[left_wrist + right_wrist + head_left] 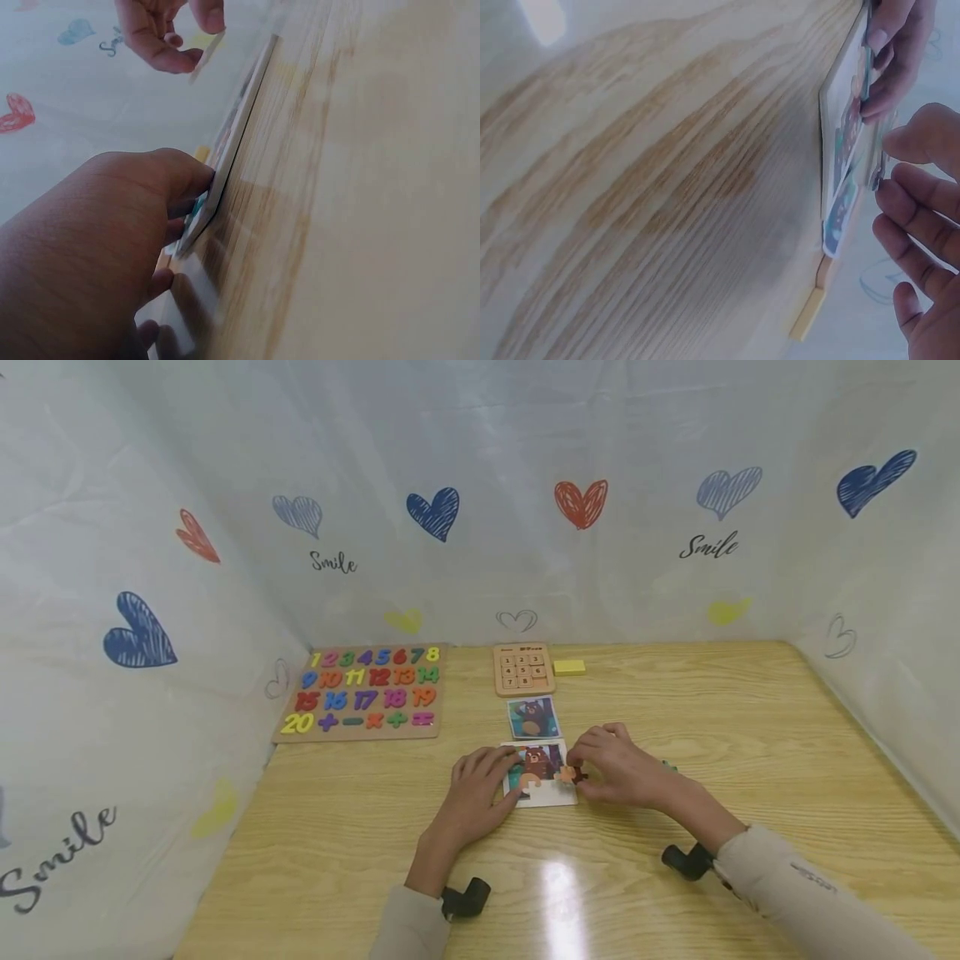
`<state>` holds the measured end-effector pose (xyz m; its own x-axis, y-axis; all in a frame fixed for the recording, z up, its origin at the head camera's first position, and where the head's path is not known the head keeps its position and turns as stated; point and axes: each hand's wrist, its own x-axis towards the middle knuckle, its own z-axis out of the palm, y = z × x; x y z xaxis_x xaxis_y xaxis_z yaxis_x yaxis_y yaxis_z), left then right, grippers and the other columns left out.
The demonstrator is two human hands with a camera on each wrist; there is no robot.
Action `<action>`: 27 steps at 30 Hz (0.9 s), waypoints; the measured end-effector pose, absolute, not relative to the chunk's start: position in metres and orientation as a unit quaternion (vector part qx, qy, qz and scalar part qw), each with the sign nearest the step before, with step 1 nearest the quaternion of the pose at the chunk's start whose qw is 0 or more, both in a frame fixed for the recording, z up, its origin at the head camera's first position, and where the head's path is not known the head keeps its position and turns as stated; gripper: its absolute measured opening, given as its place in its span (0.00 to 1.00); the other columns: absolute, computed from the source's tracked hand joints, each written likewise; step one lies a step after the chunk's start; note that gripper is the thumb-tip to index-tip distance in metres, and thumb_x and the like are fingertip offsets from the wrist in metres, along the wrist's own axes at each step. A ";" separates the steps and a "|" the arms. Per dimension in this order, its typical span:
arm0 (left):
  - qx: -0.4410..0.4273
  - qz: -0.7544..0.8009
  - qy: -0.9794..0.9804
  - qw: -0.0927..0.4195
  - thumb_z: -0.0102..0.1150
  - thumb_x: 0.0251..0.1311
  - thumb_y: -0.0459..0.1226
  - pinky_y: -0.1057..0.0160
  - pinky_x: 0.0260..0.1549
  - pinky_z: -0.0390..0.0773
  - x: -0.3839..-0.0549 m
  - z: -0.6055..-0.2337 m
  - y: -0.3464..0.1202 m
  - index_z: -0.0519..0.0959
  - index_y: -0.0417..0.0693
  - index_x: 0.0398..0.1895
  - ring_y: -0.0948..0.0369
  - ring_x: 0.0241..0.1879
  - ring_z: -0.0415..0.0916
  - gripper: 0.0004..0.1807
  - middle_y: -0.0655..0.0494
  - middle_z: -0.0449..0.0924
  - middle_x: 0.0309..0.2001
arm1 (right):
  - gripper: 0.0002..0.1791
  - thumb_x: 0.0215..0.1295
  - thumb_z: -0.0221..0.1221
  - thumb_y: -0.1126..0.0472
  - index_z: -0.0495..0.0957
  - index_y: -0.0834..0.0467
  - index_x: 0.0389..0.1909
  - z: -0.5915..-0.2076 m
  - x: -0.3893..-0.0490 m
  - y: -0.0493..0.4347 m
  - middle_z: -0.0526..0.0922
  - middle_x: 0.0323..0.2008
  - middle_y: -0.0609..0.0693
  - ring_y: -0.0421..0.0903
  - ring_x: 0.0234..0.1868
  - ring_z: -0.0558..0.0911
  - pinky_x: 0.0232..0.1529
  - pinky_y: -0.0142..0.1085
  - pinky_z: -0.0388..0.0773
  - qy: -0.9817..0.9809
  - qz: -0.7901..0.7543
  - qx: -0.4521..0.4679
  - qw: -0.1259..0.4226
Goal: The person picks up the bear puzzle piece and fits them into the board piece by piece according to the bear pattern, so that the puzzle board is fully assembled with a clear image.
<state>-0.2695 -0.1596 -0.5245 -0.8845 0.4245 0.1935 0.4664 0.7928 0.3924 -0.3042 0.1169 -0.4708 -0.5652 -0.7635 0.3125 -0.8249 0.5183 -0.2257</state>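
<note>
A small bear jigsaw board lies partly filled, its lower part white and bare. My left hand rests over its left side, with the thumb at the near edge and the fingers spread loosely farther along. Just above the right side of the board, my right hand pinches an orange and brown puzzle piece between thumb and fingers. Seen from the right wrist, that piece is edge-on and tilted up. A matching bear picture card lies directly behind the board.
A wooden number slide puzzle is behind the card, beside a yellow block. To the left lies a board of coloured numbers. A small green piece peeks out beyond my right wrist. Printed white curtains surround the wooden table.
</note>
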 end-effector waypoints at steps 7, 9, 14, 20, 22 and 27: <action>-0.237 -0.214 -0.947 0.048 0.48 0.73 0.52 0.41 0.67 0.54 -0.271 -0.526 -0.160 0.68 0.59 0.72 0.52 0.72 0.54 0.26 0.60 0.62 0.72 | 0.13 0.53 0.71 0.60 0.83 0.54 0.40 -0.473 -0.305 0.109 0.81 0.38 0.43 0.44 0.43 0.77 0.52 0.55 0.63 -0.869 0.172 0.458 0.075; -0.238 -0.216 -0.946 0.052 0.49 0.73 0.51 0.41 0.66 0.54 -0.271 -0.526 -0.160 0.69 0.58 0.72 0.52 0.72 0.54 0.26 0.60 0.62 0.72 | 0.13 0.54 0.71 0.60 0.83 0.54 0.40 -0.474 -0.305 0.107 0.81 0.38 0.43 0.44 0.43 0.77 0.52 0.56 0.63 -0.868 0.171 0.461 0.073; -0.238 -0.216 -0.945 0.057 0.49 0.73 0.51 0.41 0.66 0.55 -0.270 -0.525 -0.160 0.69 0.57 0.71 0.52 0.71 0.55 0.26 0.59 0.63 0.72 | 0.11 0.54 0.71 0.61 0.81 0.53 0.37 -0.474 -0.306 0.101 0.80 0.37 0.43 0.44 0.43 0.76 0.53 0.57 0.64 -0.864 0.172 0.468 0.077; -0.236 -0.212 -0.947 0.056 0.48 0.73 0.52 0.42 0.66 0.55 -0.271 -0.524 -0.159 0.69 0.58 0.72 0.52 0.71 0.55 0.26 0.60 0.63 0.72 | 0.11 0.53 0.71 0.61 0.82 0.53 0.37 -0.476 -0.307 0.097 0.81 0.37 0.43 0.44 0.43 0.77 0.53 0.55 0.63 -0.865 0.169 0.466 0.080; -0.234 -0.212 -0.947 0.053 0.48 0.73 0.52 0.42 0.66 0.55 -0.271 -0.524 -0.159 0.69 0.59 0.72 0.53 0.72 0.54 0.27 0.60 0.63 0.72 | 0.12 0.52 0.71 0.61 0.82 0.53 0.38 -0.477 -0.307 0.096 0.81 0.36 0.43 0.44 0.43 0.77 0.53 0.55 0.63 -0.866 0.164 0.466 0.081; -0.232 -0.215 -0.947 0.048 0.48 0.73 0.52 0.42 0.66 0.54 -0.270 -0.523 -0.160 0.69 0.58 0.72 0.53 0.72 0.54 0.26 0.60 0.63 0.72 | 0.13 0.52 0.71 0.59 0.83 0.53 0.39 -0.477 -0.307 0.094 0.81 0.36 0.43 0.44 0.43 0.77 0.53 0.55 0.63 -0.868 0.161 0.464 0.076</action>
<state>-0.2700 -0.1596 -0.5232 -0.8875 0.4192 0.1916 0.4608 0.7998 0.3847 -0.3074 0.0940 -0.4773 -0.5574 -0.7808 0.2822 -0.8301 0.5171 -0.2088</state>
